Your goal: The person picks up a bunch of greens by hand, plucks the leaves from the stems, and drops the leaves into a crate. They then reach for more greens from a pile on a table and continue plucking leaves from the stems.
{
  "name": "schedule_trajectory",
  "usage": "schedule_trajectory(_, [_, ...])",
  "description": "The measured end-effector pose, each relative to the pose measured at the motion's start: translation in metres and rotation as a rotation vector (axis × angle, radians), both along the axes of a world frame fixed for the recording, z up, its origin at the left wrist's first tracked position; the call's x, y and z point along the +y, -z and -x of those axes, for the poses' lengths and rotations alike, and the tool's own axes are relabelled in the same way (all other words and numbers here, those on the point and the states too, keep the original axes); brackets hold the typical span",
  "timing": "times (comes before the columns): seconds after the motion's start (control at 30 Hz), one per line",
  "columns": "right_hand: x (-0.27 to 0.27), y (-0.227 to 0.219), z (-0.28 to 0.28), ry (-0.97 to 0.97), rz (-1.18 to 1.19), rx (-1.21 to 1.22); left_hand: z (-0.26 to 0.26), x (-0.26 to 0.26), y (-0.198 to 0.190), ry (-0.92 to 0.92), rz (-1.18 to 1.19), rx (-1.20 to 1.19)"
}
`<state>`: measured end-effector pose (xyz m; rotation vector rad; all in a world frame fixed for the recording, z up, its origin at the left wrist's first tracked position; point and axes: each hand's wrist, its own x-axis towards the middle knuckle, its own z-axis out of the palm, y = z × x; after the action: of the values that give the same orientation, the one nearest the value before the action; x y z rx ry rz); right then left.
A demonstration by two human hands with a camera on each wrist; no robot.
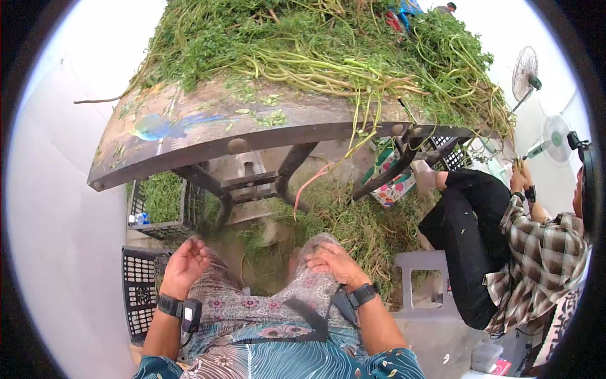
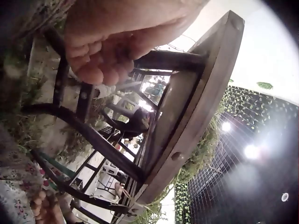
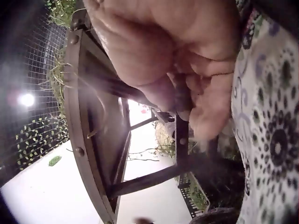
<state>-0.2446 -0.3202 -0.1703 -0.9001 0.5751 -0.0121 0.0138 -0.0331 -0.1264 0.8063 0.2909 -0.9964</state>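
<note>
In the head view my left hand (image 1: 183,266) hangs beside the left thigh, its fingers loosely bent with nothing in them. The left wrist view shows the same hand (image 2: 110,44) from below, in front of the table's dark legs. My right hand (image 1: 339,263) rests on the right knee, over the patterned cloth (image 1: 271,309). Seen from the right wrist, that hand (image 3: 173,60) has its fingers loosely bent beside the cloth and holds nothing. Ahead of both hands, a heap of green leafy stems (image 1: 297,50) lies on the wooden table (image 1: 208,126).
A black crate (image 1: 165,208) of greens stands under the table's left side, with another black crate (image 1: 140,290) nearer me. Loose stems (image 1: 360,240) cover the floor. On the right sits a person in a checked shirt (image 1: 543,252), near a grey stool (image 1: 420,309) and fans (image 1: 555,136).
</note>
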Motion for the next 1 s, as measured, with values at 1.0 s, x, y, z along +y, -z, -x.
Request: schedule_trajectory(1.0, [0.001, -0.007, 0.006, 0.002, -0.053, -0.039, 0.017, -0.009, 0.001, 0.124, 0.090, -0.006])
